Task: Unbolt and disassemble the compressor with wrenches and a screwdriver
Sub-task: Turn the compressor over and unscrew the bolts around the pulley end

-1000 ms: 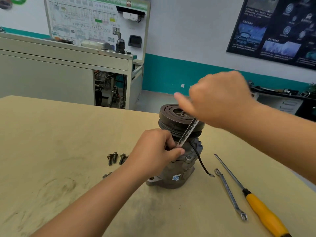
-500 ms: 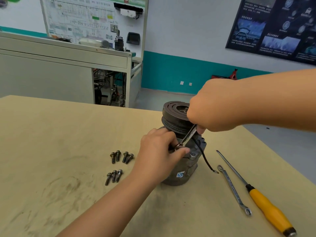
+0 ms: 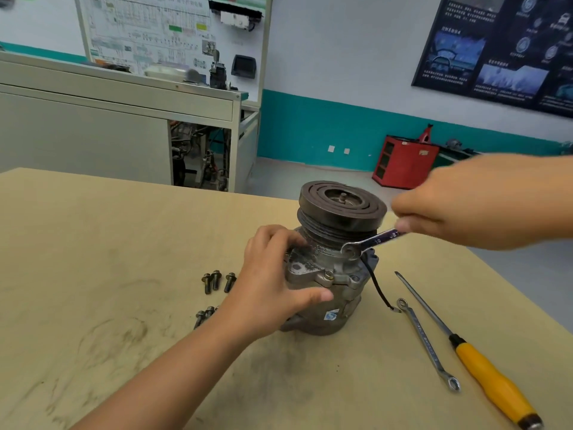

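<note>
- Two hands were at work. The left hand [image 3: 273,283] gripped the grey body of the compressor [image 3: 328,274], with its fingers curled round the left side and its thumb stretched across the front.
- The right hand [image 3: 459,206] pinched the handle end of a small wrench [image 3: 372,242] between curled fingers and thumb.
- That wrench slanted down and leftward, its open end seated at a fastener on the housing just under the pulley [image 3: 341,206].
- The compressor stood upright near the middle of the table [image 3: 93,274], with the dark grooved pulley on top and a short shaft stub showing at its centre.
- A black wire [image 3: 376,287] hung from the compressor's right side to the tabletop, and its tip lay just beside the ring end of a second wrench [image 3: 426,342].
- The second wrench lay flat to the right of the compressor. A screwdriver [image 3: 474,355] with a yellow handle lay beside it, farther right, blade pointing away.
- Three loose bolts [image 3: 215,280] lay left of the compressor, and a nearer cluster [image 3: 204,316] was partly hidden by the left forearm.
- Beyond the table, a red cabinet [image 3: 403,161] stood against the teal-banded wall.
</note>
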### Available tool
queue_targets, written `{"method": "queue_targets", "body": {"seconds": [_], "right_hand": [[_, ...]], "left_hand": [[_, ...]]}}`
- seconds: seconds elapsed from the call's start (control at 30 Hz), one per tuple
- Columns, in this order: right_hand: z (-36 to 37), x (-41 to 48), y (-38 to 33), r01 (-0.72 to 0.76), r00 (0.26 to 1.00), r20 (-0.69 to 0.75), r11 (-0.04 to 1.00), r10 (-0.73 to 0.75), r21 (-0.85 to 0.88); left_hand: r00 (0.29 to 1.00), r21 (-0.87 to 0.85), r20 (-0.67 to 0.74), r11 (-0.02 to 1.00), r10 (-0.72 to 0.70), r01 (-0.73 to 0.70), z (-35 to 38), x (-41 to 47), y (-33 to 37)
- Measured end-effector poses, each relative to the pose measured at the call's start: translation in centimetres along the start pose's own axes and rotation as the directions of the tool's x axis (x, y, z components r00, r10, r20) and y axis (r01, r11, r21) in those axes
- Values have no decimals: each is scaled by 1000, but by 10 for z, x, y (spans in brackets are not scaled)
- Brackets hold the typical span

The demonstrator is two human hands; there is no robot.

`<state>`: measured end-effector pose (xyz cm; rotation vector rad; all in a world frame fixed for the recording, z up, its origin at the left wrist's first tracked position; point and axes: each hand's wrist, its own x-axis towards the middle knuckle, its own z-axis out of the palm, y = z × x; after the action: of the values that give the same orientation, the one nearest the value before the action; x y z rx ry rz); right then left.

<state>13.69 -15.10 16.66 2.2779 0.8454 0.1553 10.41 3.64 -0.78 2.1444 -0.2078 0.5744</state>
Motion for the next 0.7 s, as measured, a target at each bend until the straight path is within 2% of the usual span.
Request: {"method": "queue_targets", "body": {"seconds": [0.07,0.13,0.23,0.3,0.37,0.43,0.47,0.57,0.7], "right_hand": [[20,-12,-4,-86,996,55,951,72,297],[42,-20,-11,-186,982,138,806,130,562],[72,-31,-26,-279,960,266,425,92,861],[84,-40,-38,-319,946,323,164,-1,934],[91,-47,-49,-357,933,352,-68,-74,932],[94,-52,-59,-399,917,386,-238,-101,885],[97,-53,-62,-413,911,400,-272,-103,869],[105,-55,-67,-428,903,422,-271,-83,862],[109,-54,-64,-448,892,445,-292,-82,845]], "left_hand": [[997,-169,46,983,-64,71,2,4,-7],[982,-276,155,949,-111,150,2,12,-14],[961,-228,227,951,-155,208,-3,21,-14],[971,-153,167,968,-174,199,-4,20,-13],[979,-85,92,979,-180,187,2,14,-9],[984,-23,-5,983,-180,180,14,5,-2],[983,-5,-52,984,-176,176,22,0,3],[975,16,-152,986,-161,166,40,-9,11],[969,62,-189,983,-160,174,44,-10,13]]}}
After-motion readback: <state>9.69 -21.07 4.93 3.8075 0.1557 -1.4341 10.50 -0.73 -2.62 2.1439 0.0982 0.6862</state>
